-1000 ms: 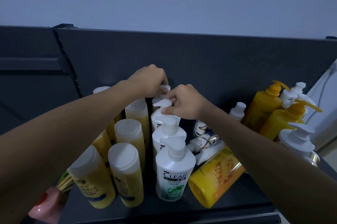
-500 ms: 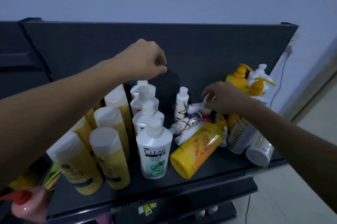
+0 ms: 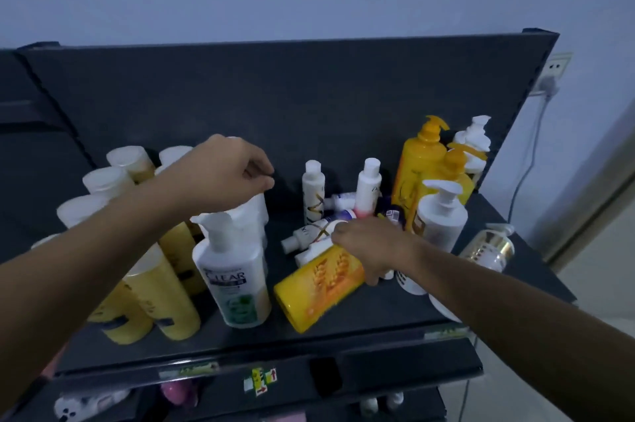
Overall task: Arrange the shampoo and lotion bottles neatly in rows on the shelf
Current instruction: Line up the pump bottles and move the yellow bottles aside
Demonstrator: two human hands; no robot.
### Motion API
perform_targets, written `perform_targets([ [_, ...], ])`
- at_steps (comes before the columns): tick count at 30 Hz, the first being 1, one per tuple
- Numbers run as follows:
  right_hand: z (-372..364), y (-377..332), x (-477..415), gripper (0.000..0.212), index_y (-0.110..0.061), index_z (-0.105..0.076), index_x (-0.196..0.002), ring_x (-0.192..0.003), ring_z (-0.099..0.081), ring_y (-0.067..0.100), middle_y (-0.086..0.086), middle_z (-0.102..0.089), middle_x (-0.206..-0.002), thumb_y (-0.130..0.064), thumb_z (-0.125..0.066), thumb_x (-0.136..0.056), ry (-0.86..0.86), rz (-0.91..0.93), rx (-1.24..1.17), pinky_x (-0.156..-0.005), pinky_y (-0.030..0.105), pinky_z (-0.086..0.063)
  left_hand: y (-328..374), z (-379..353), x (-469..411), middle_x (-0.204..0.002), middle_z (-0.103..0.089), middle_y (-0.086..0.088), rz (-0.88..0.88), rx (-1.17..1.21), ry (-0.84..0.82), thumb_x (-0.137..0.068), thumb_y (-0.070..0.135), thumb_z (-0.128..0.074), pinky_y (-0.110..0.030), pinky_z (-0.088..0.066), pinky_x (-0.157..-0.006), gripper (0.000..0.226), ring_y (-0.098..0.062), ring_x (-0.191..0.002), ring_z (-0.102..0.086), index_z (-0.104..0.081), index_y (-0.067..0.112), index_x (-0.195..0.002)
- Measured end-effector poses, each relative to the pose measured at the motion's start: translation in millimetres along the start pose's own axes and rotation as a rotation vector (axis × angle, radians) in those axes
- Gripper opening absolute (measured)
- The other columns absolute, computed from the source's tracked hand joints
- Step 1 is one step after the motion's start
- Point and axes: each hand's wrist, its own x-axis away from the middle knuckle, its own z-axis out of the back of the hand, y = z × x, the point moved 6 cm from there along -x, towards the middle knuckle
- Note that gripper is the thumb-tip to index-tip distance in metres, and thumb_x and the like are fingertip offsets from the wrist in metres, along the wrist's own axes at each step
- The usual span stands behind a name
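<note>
One toppled yellow bottle (image 3: 319, 287) in right hand (image 3: 372, 246), left hand (image 3: 223, 174) above pump bottles (image 3: 237, 267)

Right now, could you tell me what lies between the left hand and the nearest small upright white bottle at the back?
Nothing stands there. In the head view, only bare dark shelf separates the left hand from that small white bottle.

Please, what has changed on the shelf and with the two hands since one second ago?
Both hands left the pump heads at the back of the white pump bottles. The left hand lifted and hovers above them, fingers curled, holding nothing. The right hand moved right and down and now grips the upper end of the lying yellow bottle. The bottles stayed in place.
</note>
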Motion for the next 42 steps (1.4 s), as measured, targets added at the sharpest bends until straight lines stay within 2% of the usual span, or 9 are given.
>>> perform_targets([
  [9,73,-29,48,0.094,-0.014,-0.053,-0.126,-0.107,-0.059,0.026,0.005,-0.057,-0.121,-0.043,-0.094,-0.047,0.284,0.138,0.282,-0.089,0.041,-0.048,11,17,36,-0.085,-0.072,0.022,0.045,0.023,0.143,-0.094,0.032,-0.070,-0.011,-0.043,-0.073,0.012,0.009,-0.083,-0.065,-0.079,0.028,-0.101],
  [14,110,-52,88,0.027,-0.011,-0.065,-0.084,-0.063,-0.055,0.024,0.005,-0.058,-0.080,0.004,-0.075,-0.064,0.641,0.284,0.519,-0.048,0.033,-0.036,42,25,25,-0.088,-0.074,0.019,-0.023,0.019,0.184,-0.095,0.031,-0.069,-0.008,-0.040,-0.070,0.012,0.006,-0.085,-0.067,-0.079,0.028,-0.101],
  [17,106,-34,125,0.019,-0.010,-0.064,-0.086,-0.064,-0.054,0.027,0.006,-0.059,-0.082,0.005,-0.068,-0.075,0.817,0.299,0.552,-0.051,0.036,-0.041,63,20,17,-0.089,-0.075,0.019,-0.060,0.045,0.175,-0.094,0.031,-0.069,-0.012,-0.046,-0.076,0.010,0.006,-0.086,-0.067,-0.078,0.032,-0.099],
  [22,76,-12,162,0.037,-0.011,-0.063,-0.101,-0.078,-0.057,0.030,0.007,-0.061,-0.103,-0.004,-0.078,-0.068,0.682,0.303,0.559,-0.066,0.040,-0.047,111,-13,-12,-0.089,-0.076,0.017,-0.087,0.147,0.119,-0.094,0.031,-0.069,-0.013,-0.049,-0.079,0.011,0.005,-0.087,-0.068,-0.079,0.032,-0.098],
  [25,46,-4,178,0.020,-0.008,-0.062,-0.106,-0.081,-0.057,0.032,0.009,-0.061,-0.107,0.003,-0.050,-0.095,0.611,0.320,0.593,-0.071,0.041,-0.051,145,-34,-31,-0.088,-0.074,0.020,-0.096,0.282,0.101,-0.096,0.033,-0.065,-0.012,-0.050,-0.077,0.013,0.008,-0.086,-0.068,-0.078,0.034,-0.098],
  [27,40,9,205,0.032,-0.008,-0.062,-0.100,-0.080,-0.057,0.030,0.007,-0.061,-0.100,0.006,-0.034,-0.103,0.641,0.317,0.522,-0.070,0.039,-0.050,164,-49,-42,-0.093,-0.074,0.019,-0.083,0.359,0.071,-0.096,0.035,-0.065,-0.014,-0.051,-0.079,0.015,0.004,-0.089,-0.069,-0.077,0.031,-0.105],
  [33,22,40,263,0.023,-0.001,-0.055,-0.116,-0.096,-0.060,0.041,0.015,-0.057,-0.109,0.006,-0.038,-0.102,0.432,0.282,0.525,-0.079,0.049,-0.052,204,-126,-57,-0.108,-0.070,0.011,-0.002,0.468,-0.237,-0.068,0.061,-0.085,-0.023,-0.054,-0.084,0.068,-0.008,-0.104,-0.066,-0.060,0.036,-0.126],
  [38,9,45,271,0.025,0.000,-0.059,-0.117,-0.094,-0.063,0.042,0.016,-0.060,-0.109,0.004,-0.037,-0.105,0.468,0.266,0.511,-0.078,0.047,-0.054,228,-135,-75,-0.072,-0.057,0.009,-0.020,0.395,-0.097,-0.058,0.051,-0.090,-0.028,-0.042,-0.056,0.051,-0.009,-0.069,-0.056,-0.051,0.029,-0.083],
  [42,2,43,266,0.031,-0.003,-0.063,-0.112,-0.085,-0.063,0.036,0.013,-0.062,-0.105,0.005,-0.034,-0.105,0.538,0.283,0.469,-0.069,0.043,-0.053,244,-141,-79,-0.068,-0.052,0.009,-0.062,0.364,-0.086,-0.053,0.053,-0.087,-0.034,-0.046,-0.055,0.056,-0.016,-0.068,-0.056,-0.044,0.028,-0.078],
])
